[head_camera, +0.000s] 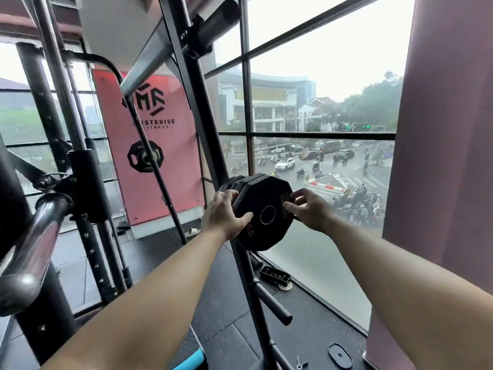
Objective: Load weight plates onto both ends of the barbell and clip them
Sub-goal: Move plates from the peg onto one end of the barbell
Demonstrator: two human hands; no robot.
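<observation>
**A:** Both hands are on the front plate (253,196), the nearest of a stack (231,184) hung on the rack upright (202,116) by the window (320,76).
**B:** L hand (229,212)?
**A:** Fingers wrapped round the plate's left edge, thumb on the face.
**B:** R hand (310,212)?
**A:** Thumb near the centre hole, fingers curled at the right edge. Prob. pinching it, but partly hidden.
**B:** Barbell sleeve (29,236)?
**A:** Chrome, far left, well apart from the plate.

A black, many-sided weight plate (262,209) is standing on edge at the front of a row of plates (229,184) on the rack (202,129). The shiny barbell (29,236) is resting at the rack's left side.
</observation>
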